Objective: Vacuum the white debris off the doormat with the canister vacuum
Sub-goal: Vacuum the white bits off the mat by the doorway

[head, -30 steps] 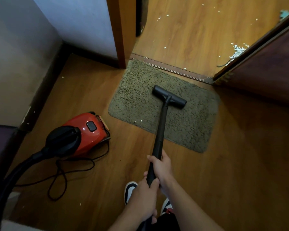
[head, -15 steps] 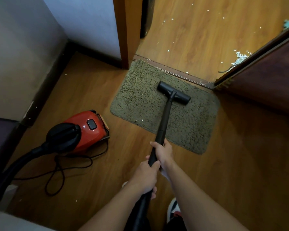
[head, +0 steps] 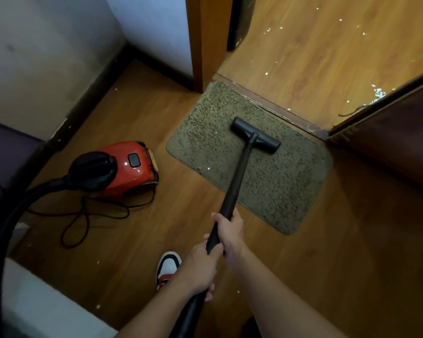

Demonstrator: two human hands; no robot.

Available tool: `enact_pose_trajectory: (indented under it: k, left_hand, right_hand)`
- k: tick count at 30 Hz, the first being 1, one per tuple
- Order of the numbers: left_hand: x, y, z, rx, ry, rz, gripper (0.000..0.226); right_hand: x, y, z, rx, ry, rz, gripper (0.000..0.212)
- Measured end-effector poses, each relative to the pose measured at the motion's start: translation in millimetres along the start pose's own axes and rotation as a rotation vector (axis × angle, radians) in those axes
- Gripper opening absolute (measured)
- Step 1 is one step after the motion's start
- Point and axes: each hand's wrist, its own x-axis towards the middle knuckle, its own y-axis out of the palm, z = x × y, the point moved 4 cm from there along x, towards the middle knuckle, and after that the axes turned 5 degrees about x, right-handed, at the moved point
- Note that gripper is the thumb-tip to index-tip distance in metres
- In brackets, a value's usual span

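An olive shaggy doormat (head: 286, 181) lies on the wooden floor before a doorway. The black floor nozzle (head: 255, 138) rests on the mat's middle, toward its far edge. A black wand (head: 238, 178) runs from it down to my hands. My right hand (head: 231, 234) grips the wand higher up, and my left hand (head: 199, 270) grips it just below, near the hose end. A few white specks (head: 206, 168) sit at the mat's near left edge. The red canister vacuum (head: 130, 167) stands left of the mat.
The black hose (head: 12, 223) arcs from the canister along the left edge, and its cord (head: 83, 215) lies looped on the floor. White debris (head: 379, 93) is scattered beyond the threshold. A door frame (head: 203, 40) and a dark door (head: 401, 132) flank the mat. My shoe (head: 167, 267) is below.
The nozzle was pushed toward the mat's far edge, then came back slightly to the middle. Both hands kept their grip on the wand. My view shifted right and up.
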Motion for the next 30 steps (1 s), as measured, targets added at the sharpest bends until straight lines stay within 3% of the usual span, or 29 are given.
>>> enact_pose_trajectory:
  k: [6, 10, 15, 20, 30]
  left_hand:
    - [20.5, 52.2, -47.0, -0.070, 0.046, -0.028, 0.045]
    - [16.4, 81.1, -50.5, -0.135, 0.006, -0.047, 0.039]
    - [-17.0, 106.5, -30.1, -0.241, -0.084, -0.037, 0.033]
    - [-57.3, 120.9, 1.2, -0.298, -0.147, -0.049, 0.024]
    - [-85.8, 138.6, 67.7, -0.368, -0.190, -0.149, 0.034]
  right_hand:
    - [31.3, -54.3, 40.8, 0.007, -0.016, 0.066, 0.032]
    - [31.0, -78.5, 43.7, -0.052, -0.010, 0.110, 0.030]
    - [3.7, -93.8, 15.4, -0.163, 0.047, 0.153, 0.049]
    - [-43.4, -101.0, -5.3, -0.235, 0.083, 0.265, 0.042]
    - [-82.6, -95.2, -62.5, -0.309, 0.086, 0.420, 0.042]
